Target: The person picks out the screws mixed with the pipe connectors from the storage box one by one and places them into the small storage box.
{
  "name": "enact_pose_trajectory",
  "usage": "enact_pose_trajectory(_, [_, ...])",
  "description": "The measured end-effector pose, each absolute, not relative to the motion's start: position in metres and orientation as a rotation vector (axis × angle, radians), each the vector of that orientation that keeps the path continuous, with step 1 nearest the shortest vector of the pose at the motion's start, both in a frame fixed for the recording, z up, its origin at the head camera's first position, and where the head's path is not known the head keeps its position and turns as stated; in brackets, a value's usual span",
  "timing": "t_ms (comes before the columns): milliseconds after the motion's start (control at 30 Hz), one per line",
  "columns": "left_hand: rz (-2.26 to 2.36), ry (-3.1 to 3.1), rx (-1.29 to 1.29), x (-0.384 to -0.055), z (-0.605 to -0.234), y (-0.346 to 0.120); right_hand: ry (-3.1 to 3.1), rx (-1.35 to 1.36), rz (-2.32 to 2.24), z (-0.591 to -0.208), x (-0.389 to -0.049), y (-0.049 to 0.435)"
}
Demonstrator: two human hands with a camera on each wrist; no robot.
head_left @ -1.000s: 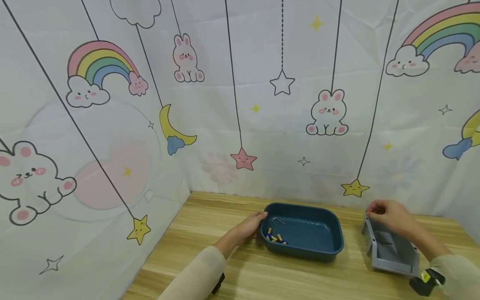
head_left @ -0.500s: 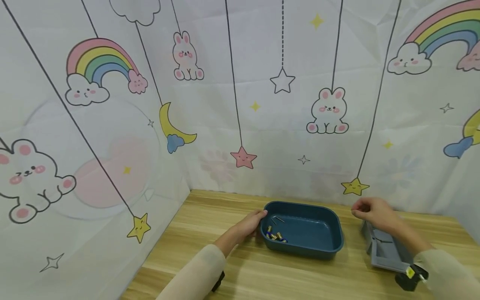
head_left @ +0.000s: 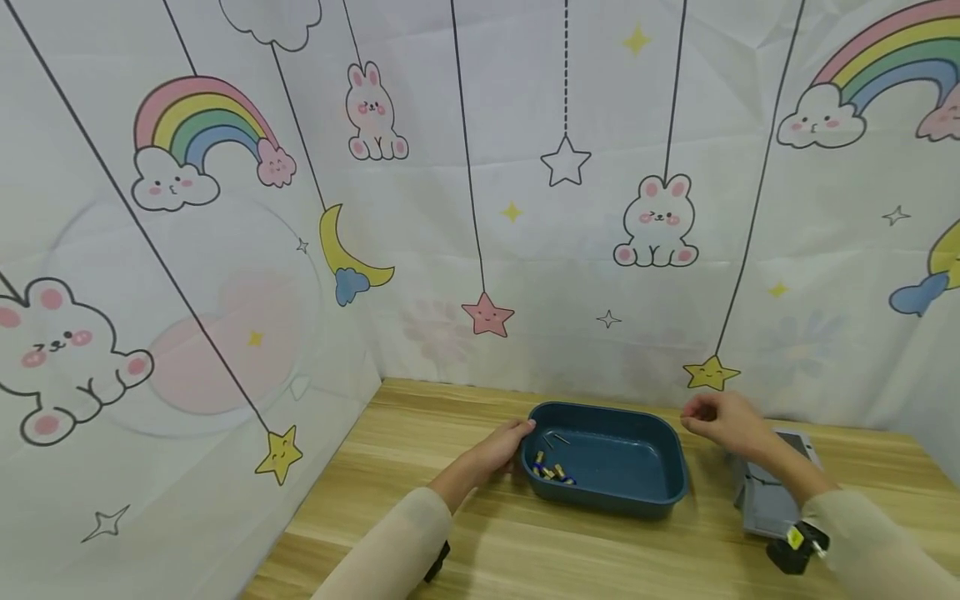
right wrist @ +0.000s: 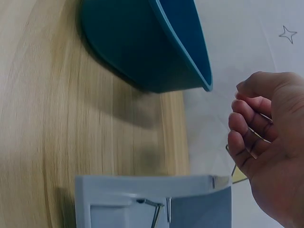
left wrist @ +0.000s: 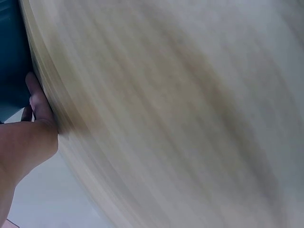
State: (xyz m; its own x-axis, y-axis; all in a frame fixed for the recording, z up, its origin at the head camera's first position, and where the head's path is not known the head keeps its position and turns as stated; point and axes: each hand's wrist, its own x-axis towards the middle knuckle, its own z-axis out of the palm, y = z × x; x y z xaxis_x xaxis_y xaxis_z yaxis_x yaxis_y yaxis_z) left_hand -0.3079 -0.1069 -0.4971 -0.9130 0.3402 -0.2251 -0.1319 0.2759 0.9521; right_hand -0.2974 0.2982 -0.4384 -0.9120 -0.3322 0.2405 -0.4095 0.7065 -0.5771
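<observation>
A dark blue plastic basin [head_left: 603, 499] stands on the table. My left hand [head_left: 497, 450] grips its left end, thumb at the rim and fingers against the outer wall. Inside lie several brass-coloured fittings [head_left: 550, 473] with blue parts and thin metal pins [head_left: 559, 439]. My right hand [head_left: 729, 427] is raised just beyond the basin's right end, fingers curled and thumb tip close to the index finger; whether it pinches something small cannot be seen. Beneath its forearm sits a grey plastic bin [head_left: 765, 515], holding thin metal pieces, one with a dark end [right wrist: 156, 213].
The wood-grain table [head_left: 585, 554] ends at a white cloth backdrop [head_left: 555, 275] printed with rabbits, stars and rainbows. Another cloth wall [head_left: 217, 350] rises along the left side. A strip of bare tabletop separates basin and grey bin.
My right hand has moved left from the grey bin's far rim to beside the basin's right end. My left hand and the basin stay where they were.
</observation>
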Motion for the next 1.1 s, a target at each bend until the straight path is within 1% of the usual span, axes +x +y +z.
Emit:
enact_pose_trajectory(400, [1.674, 2.171, 0.194, -0.308, -0.497, -0.108, -2.771, 0.65, 1.051, -0.438, -0.302, 0.271])
enact_pose_trajectory(667, [1.665, 2.159, 0.178, -0.309, -0.499, -0.107, -2.774, 0.679, 1.076, -0.442, -0.305, 0.263])
enact_pose_trajectory(1100, [1.667, 2.172, 0.204, -0.309, -0.498, -0.108, -2.79, 0.65, 1.09, -0.445, -0.305, 0.249])
